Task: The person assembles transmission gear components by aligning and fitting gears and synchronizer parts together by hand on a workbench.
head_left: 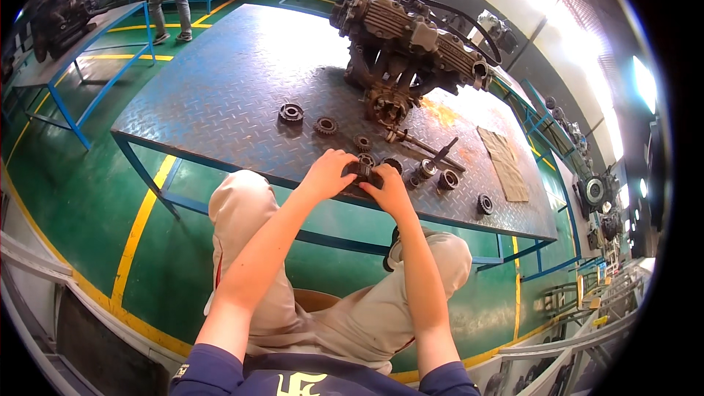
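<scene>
At the near edge of the metal table [242, 103], my left hand [328, 174] and my right hand [390, 192] close in from both sides on a dark, ring-shaped gear part [364, 169]. Their fingers wrap its sides and partly hide it. Just beyond it lies a small gear [361, 144], and another dark gear [394, 164] sits beside my right hand. Farther right stands a gear shaft [425, 169] with a dark upright stem, next to a gear ring [448, 180]. Left of my hands lie a toothed gear [325, 125] and a larger gear ring [291, 113].
A large engine assembly [411, 26] stands at the back, with a long metal shaft [429, 150] before it. On the right lie a tan cloth [504, 165] and a gear [485, 204]. One person [170, 0] stands far left, beyond a side bench [110, 18] with machinery.
</scene>
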{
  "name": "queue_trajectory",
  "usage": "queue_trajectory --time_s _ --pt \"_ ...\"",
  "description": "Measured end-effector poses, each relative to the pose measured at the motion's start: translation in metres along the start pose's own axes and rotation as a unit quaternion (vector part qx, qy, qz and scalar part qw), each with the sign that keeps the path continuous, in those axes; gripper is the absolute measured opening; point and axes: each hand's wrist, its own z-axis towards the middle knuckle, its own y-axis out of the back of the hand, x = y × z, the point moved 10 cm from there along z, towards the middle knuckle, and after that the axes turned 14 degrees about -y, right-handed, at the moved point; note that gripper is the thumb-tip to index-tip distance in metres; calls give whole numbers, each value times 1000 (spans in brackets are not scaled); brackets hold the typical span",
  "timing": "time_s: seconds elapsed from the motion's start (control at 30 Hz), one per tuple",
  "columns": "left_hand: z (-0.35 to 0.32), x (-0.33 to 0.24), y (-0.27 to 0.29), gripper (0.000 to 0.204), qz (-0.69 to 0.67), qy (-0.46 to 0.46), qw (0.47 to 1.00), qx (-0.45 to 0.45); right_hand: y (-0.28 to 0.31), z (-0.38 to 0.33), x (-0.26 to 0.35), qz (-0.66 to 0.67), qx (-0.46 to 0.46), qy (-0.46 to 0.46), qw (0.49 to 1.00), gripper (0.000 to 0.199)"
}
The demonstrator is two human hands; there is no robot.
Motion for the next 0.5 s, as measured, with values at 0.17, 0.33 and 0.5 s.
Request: queue_trajectory --time_s 0.17,0.33,0.5 --pt "3 -12 -6 32 5 -48 998 -30 5 -2 -8 20 3 -12 1000 38" --pt "3 -5 -4 30 14 -18 1000 -13 4 -1 -9 18 10 -16 1000 37" --pt "-1 4 4 29 33 6 999 5 -1 3 -5 35 6 -17 999 39"
